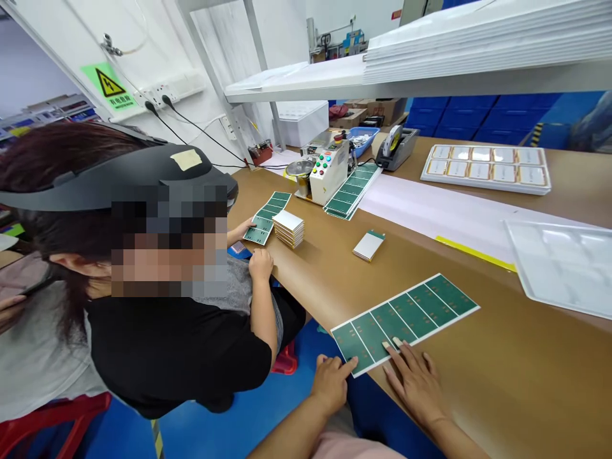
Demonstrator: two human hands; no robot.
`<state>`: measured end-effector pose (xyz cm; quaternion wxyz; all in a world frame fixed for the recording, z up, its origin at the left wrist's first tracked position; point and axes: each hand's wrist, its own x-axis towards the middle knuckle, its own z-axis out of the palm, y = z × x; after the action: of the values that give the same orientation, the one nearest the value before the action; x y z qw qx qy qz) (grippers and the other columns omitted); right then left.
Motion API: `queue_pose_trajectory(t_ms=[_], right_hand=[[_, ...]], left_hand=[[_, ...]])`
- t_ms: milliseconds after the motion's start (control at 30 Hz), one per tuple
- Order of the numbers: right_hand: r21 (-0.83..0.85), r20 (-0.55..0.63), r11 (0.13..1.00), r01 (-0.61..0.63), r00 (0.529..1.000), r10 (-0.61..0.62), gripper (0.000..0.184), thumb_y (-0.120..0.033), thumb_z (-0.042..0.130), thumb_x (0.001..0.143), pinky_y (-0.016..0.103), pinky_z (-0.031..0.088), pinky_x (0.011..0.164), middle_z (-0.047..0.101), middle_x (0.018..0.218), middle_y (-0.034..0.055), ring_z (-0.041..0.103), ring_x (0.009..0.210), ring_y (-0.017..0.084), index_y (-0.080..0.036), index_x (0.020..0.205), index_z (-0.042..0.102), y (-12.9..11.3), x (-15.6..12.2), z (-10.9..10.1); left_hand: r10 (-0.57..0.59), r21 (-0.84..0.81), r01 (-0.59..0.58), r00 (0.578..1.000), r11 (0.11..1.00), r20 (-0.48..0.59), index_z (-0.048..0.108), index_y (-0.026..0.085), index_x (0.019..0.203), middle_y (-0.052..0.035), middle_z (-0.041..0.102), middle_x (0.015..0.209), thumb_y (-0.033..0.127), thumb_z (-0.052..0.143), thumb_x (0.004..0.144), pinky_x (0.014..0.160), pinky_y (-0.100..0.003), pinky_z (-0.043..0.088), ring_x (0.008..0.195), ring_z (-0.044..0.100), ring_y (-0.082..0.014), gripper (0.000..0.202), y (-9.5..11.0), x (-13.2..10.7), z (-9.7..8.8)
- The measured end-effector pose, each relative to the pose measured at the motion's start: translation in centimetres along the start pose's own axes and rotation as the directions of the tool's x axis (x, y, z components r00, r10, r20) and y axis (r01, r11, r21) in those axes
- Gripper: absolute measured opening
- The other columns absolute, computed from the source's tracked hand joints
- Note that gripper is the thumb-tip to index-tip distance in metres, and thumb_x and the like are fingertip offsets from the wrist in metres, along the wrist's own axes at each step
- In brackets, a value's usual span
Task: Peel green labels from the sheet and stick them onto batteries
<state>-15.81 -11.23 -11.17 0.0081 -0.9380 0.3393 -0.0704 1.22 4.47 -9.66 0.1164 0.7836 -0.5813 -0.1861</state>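
Note:
A long dark green sheet (401,322) of printed labels, divided into several panels, lies flat on the brown work table (482,389). My right hand (414,382) rests on its lower edge with the fingers spread, and the fingertips press on the sheet. My left hand (332,382) is at the sheet's lower left corner, its fingertips touching the edge. Neither hand grips anything. Farther along the table, a seated co-worker's hands (253,245) are at a shorter green sheet (266,217), next to a stack of white cards (288,228).
A small card stack (369,245) lies ahead. Beyond it stand a benchtop machine with coloured buttons (329,172) and a tape dispenser (396,146). A white tray of cards (485,169) sits at the far right, and a clear plastic tray (559,268) lies right. An overhead shelf (296,83) holds white sheets.

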Motion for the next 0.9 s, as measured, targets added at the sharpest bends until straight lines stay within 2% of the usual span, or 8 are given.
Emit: queue_pose_trajectory(t_ms=[200,367,467,567,667,733,800,900], right_hand=[[0.000,-0.005,1.000,0.011,1.000,-0.011,0.051,-0.058,0.023,0.077,0.041,0.021,0.102,0.025,0.130,-0.0067,0.025,0.122,0.014,-0.040,0.124,0.032,-0.1,0.1,0.1],[0.049,0.023,0.999,-0.007,1.000,0.006,0.053,-0.059,0.025,0.076,0.041,0.023,0.103,0.026,0.130,-0.0040,0.029,0.120,0.013,-0.038,0.124,0.033,0.0,0.4,0.3],[0.117,0.066,0.991,-0.070,0.996,0.063,0.056,-0.060,0.030,0.073,0.045,0.025,0.100,0.032,0.125,-0.0014,0.038,0.113,0.013,-0.038,0.125,0.031,0.3,1.4,-1.2],[0.232,0.087,0.961,-0.152,0.987,0.135,0.043,-0.043,0.033,0.076,0.047,0.022,0.102,0.036,0.123,-0.0031,0.038,0.115,0.013,-0.038,0.119,0.040,0.6,2.7,-4.2],[0.464,0.165,0.858,-0.220,0.973,0.160,0.043,-0.024,0.026,0.076,0.033,0.029,0.106,0.042,0.117,-0.0043,0.041,0.114,0.005,-0.032,0.112,0.050,0.5,3.1,-7.3],[0.600,0.217,0.754,-0.267,0.962,0.168,0.044,-0.024,0.026,0.076,0.022,0.037,0.100,0.045,0.113,-0.0047,0.045,0.107,0.000,-0.030,0.111,0.051,0.1,2.7,-8.4],[0.667,0.212,0.688,-0.286,0.958,0.192,0.042,-0.025,0.027,0.076,0.018,0.040,0.095,0.047,0.110,-0.0057,0.047,0.103,-0.001,-0.030,0.109,0.052,-0.4,2.0,-8.8],[0.670,0.066,0.705,-0.233,0.964,0.256,0.042,-0.019,0.028,0.075,0.023,0.037,0.099,0.049,0.108,-0.0065,0.047,0.104,0.000,-0.031,0.104,0.055,-0.9,1.1,-8.7]], left_hand=[[0.105,0.149,-0.082,0.983,0.985,-0.149,0.039,0.037,0.120,-0.0037,0.048,0.082,0.022,0.044,0.074,0.075,-0.034,0.026,0.075,0.038,-0.0145,0.049,-0.5,0.7,0.0],[0.294,0.248,-0.223,0.907,0.943,-0.303,0.055,0.035,0.098,-0.0019,0.047,0.076,0.024,0.043,0.079,0.075,-0.032,0.024,0.076,0.036,-0.0125,0.025,-0.1,2.5,-3.0],[0.369,0.251,-0.282,0.819,0.926,-0.440,0.059,0.030,0.086,-0.0009,0.048,0.076,0.020,0.042,0.080,0.078,-0.030,0.025,0.076,0.036,-0.0103,0.021,1.6,3.6,-5.9],[0.471,0.249,-0.403,0.689,0.881,-0.551,0.060,0.027,0.084,-0.0001,0.050,0.075,0.018,0.049,0.075,0.077,-0.029,0.028,0.074,0.036,-0.0093,0.017,4.4,3.9,-8.9],[0.568,0.298,-0.503,0.557,0.811,-0.606,0.059,0.023,0.083,0.0000,0.055,0.081,0.016,0.053,0.071,0.082,-0.032,0.032,0.078,0.041,-0.0104,0.015,6.9,3.4,-11.1],[0.619,0.330,-0.547,0.511,0.769,-0.596,0.059,0.019,0.084,-0.0010,0.058,0.090,0.013,0.053,0.071,0.087,-0.034,0.034,0.086,0.045,-0.0119,0.015,8.0,2.8,-11.9],[0.644,0.330,-0.574,0.516,0.750,-0.565,0.057,0.016,0.091,-0.0024,0.058,0.098,0.009,0.050,0.072,0.091,-0.032,0.035,0.095,0.047,-0.0128,0.021,8.5,2.4,-12.0],[0.638,0.324,-0.560,0.563,0.762,-0.526,0.054,0.015,0.102,-0.0033,0.058,0.102,0.005,0.044,0.074,0.092,-0.029,0.037,0.101,0.048,-0.0124,0.031,8.5,2.0,-11.2]])
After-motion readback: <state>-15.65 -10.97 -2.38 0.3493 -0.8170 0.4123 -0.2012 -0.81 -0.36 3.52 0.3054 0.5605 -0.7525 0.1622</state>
